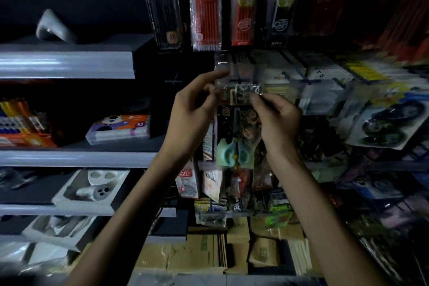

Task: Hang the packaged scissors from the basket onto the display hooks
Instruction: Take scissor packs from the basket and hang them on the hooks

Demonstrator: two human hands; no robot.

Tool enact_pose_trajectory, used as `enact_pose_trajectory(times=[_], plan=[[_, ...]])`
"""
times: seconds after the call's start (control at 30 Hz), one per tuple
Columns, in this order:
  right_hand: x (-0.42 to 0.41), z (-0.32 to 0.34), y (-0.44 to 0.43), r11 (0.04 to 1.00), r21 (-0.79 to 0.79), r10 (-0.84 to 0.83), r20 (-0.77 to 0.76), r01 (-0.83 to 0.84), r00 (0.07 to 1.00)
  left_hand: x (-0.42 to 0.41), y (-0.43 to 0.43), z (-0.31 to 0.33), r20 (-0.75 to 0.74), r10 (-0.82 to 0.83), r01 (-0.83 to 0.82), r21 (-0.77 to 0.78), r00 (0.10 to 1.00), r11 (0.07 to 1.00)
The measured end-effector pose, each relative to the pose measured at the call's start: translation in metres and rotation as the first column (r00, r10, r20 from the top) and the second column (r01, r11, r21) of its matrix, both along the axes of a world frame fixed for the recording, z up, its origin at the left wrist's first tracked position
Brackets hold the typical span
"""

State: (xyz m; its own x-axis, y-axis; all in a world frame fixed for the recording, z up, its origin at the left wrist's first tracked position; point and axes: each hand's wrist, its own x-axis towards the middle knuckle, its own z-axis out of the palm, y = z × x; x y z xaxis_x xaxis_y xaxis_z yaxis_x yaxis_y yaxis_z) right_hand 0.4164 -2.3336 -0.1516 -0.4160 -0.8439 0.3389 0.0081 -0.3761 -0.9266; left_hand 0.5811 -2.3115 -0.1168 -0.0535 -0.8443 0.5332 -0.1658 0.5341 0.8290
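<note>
The scissors pack was held up in front of the crowded hanging display, between the two raised hands. Behind its clear plastic, the scissors pointed up, with their pale teal handles at the bottom. The print on its card was too dark to read.

The right hand pinched the top right of the pack between thumb and fingertips, in a narrow grip. The left hand was at the pack's upper left edge. Its index finger stretched out to the clear flap at the top and its other fingers were curled. I could not tell whether it really gripped the pack. I also could not tell whether the top of the pack was on a hook.

Above hung a black pencil pack with an "8" on its small label. Beside it was a red pencil pack, and further right a dark red pack marked "0.5". Their brand marks were too blurred to read.

On the left, below the top grey shelf, lay a purple box with "24" on its corner. Lower down was a white palette box. Brown cardboard boxes stood at the bottom, their print unreadable.
</note>
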Motion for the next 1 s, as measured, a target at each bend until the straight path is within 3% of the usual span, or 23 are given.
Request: enact_pose_trajectory(times=[0.13,0.33,0.6,1.0], plan=[[0.002,0.005,-0.005,0.999,-0.040,-0.013,-0.010,0.013,1.000,0.004,0.000,-0.009,0.186,0.089,-0.072,-0.092,0.978,0.993],[0.004,0.006,-0.016,1.000,-0.022,-0.023,-0.044,0.022,0.999,0.007,0.006,-0.015,0.251,0.148,-0.121,-0.122,0.956,0.985],[0.007,0.005,-0.024,0.999,-0.016,-0.044,-0.033,0.043,0.998,0.009,0.007,-0.021,0.262,0.169,-0.143,-0.114,0.950,0.983],[0.011,-0.004,-0.040,0.992,0.027,-0.123,-0.077,0.125,0.989,0.004,0.001,-0.027,0.166,0.093,-0.081,-0.077,0.982,0.994]])
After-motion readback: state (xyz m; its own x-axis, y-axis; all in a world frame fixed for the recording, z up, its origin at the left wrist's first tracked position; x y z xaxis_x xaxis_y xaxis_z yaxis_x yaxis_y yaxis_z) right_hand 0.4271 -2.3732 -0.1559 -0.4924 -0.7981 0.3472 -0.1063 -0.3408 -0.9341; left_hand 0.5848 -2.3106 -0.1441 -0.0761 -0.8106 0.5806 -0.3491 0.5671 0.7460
